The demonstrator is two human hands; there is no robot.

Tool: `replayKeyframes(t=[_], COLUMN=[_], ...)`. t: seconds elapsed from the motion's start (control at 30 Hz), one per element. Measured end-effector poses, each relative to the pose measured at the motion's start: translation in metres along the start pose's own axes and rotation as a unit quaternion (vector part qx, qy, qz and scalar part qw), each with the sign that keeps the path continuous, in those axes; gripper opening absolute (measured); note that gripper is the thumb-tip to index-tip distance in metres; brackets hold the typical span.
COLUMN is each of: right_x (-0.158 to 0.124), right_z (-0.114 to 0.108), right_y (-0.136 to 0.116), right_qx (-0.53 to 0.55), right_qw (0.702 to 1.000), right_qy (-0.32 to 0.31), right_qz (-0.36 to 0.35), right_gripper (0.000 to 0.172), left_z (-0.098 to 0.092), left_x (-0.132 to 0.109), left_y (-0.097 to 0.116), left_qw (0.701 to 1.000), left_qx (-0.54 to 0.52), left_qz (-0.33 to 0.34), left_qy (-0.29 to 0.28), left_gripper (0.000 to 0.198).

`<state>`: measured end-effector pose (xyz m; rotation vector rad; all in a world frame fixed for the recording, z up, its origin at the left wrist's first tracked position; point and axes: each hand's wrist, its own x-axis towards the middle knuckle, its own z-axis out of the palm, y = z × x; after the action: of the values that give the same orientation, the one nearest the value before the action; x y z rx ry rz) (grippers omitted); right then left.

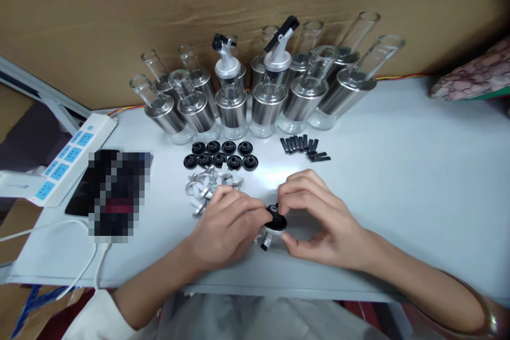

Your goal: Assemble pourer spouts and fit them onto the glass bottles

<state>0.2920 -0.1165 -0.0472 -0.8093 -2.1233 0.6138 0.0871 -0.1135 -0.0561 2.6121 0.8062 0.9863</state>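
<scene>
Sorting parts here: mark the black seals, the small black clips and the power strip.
black seals [220, 154], head view, middle of the group.
small black clips [305, 147], head view, middle of the pile.
power strip [70, 155], head view, blue sockets.

We list clear glass bottles [233, 109] with brushed metal sleeves, matt black plastic stoppers [220, 155], shiny metal caps [207, 183], small black plastic clips [305, 147], a smooth white table [398, 170], rough brown cardboard [119, 5] and a glossy white plastic power strip [66, 159].

Bright tabletop glare; edges bowed, dim
</scene>
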Motion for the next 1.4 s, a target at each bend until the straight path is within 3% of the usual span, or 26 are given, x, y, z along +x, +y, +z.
replayKeyframes(t=[0.33, 0.63, 0.93, 1.23, 1.4], right_x=[-0.0008, -0.0010, 0.0005, 0.0014, 0.0020], right_z=[-0.0009, 0.0003, -0.0065, -0.0047, -0.0039], right_y=[0.0010, 0.0021, 0.0034, -0.0020, -0.0029], right_qx=[0.036, 0.034, 0.056, 0.067, 0.058], right_qw=[0.999, 0.999, 0.991, 0.981, 0.987], right_qy=[-0.016, -0.031, -0.108, -0.059, -0.060], right_qz=[-0.002, 0.008, 0.060, 0.170, 0.140], right_gripper=[0.018, 0.018, 0.017, 0.010, 0.018], left_z=[0.0005, 0.0026, -0.0006, -0.0008, -0.0007], left_x=[-0.0004, -0.0027, -0.0041, 0.0021, 0.0004], left_y=[-0.0010, 0.0010, 0.0005, 0.0038, 0.0039], left_qw=[0.998, 0.996, 0.993, 0.990, 0.987], left_qx=[-0.038, -0.065, -0.073, -0.103, -0.124], left_qz=[-0.052, -0.052, -0.079, -0.091, -0.086], left_qy=[-0.018, 0.019, -0.048, 0.030, 0.053], left_gripper=[0.021, 0.022, 0.012, 0.018, 0.015])
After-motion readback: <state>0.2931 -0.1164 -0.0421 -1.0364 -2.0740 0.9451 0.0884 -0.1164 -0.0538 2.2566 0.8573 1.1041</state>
